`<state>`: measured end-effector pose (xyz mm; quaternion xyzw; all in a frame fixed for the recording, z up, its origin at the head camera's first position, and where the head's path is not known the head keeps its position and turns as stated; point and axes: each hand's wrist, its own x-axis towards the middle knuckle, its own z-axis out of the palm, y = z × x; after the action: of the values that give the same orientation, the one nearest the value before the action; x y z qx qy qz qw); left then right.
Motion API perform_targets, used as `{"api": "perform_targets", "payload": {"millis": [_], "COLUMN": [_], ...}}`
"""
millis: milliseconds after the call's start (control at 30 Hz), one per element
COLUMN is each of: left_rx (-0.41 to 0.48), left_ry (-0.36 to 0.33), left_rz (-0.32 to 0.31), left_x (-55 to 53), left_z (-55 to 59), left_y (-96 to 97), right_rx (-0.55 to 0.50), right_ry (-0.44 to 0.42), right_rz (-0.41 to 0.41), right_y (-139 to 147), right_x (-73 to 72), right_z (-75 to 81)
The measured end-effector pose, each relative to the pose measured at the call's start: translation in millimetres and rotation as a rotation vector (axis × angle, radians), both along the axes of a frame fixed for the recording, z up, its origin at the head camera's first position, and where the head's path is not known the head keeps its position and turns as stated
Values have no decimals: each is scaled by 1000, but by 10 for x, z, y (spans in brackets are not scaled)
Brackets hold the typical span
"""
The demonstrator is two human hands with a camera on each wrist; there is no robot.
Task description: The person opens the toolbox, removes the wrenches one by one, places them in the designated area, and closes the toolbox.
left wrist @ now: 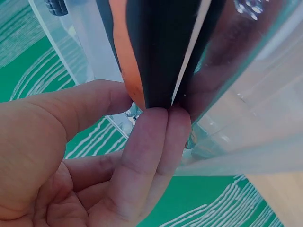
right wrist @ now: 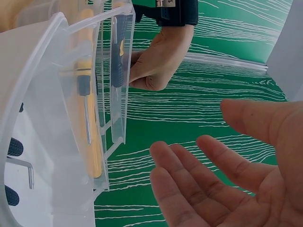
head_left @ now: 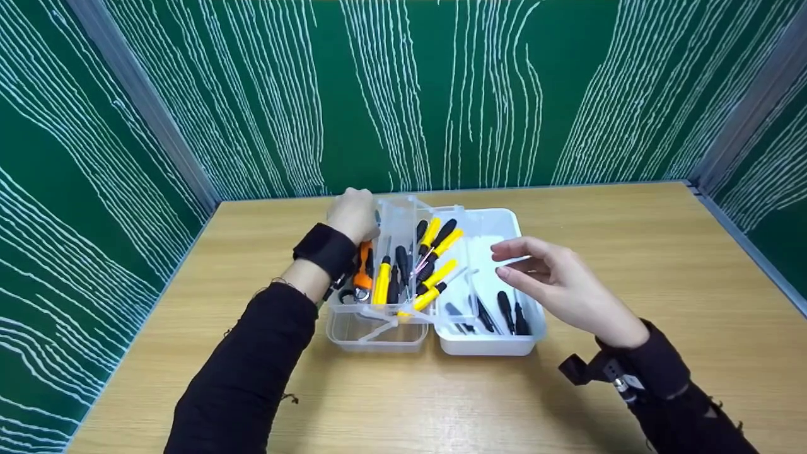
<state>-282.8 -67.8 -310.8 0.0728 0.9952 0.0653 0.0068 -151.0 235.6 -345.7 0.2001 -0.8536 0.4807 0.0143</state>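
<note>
My left hand [head_left: 352, 214] reaches over the left tray of a clear plastic toolbox [head_left: 378, 345]. In the left wrist view, its thumb and fingers pinch the end of a tool with an orange-and-black handle [left wrist: 128, 52]. The same orange tool [head_left: 364, 268] lies along the tray's left side in the head view, a round metal part at its near end. My right hand [head_left: 561, 284] hovers over the right side of the white box base [head_left: 533, 343], fingers loosely bent and holding nothing. Yellow-and-black screwdrivers [head_left: 382, 282] fill the middle trays.
Black-handled tools [head_left: 504, 309] and a hex key [right wrist: 26, 168] lie in the white base. Clear hinge arms [head_left: 378, 331] link the raised trays to the box. Wooden table [head_left: 630, 252] surrounds it, with green white-streaked panels [head_left: 492, 94] behind and at both sides.
</note>
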Motion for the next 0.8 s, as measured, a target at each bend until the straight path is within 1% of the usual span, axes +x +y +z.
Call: {"api": "perform_targets", "payload": {"millis": [167,333,467,667,800], "left_rx": [-11,-17,-11,27,14], "left_ry": [-15,-6,-7,-32,-13], "left_rz": [-10,-35,-42,-23,-2], "left_x": [-3,-11,-11,-31,-41], "left_z": [8,7,6,0,-1], "left_y": [0,-11,-22,-42,-52], "right_rx": [7,22,32,39,23], "right_ry": [0,-12,-17,-10,2], "right_rz": [-3,-13,-31,-34,-23], "right_y": [6,30,55,59,68], "right_x": [-1,1,5,-14,-24], "right_z": [1,19,40,41,33]}}
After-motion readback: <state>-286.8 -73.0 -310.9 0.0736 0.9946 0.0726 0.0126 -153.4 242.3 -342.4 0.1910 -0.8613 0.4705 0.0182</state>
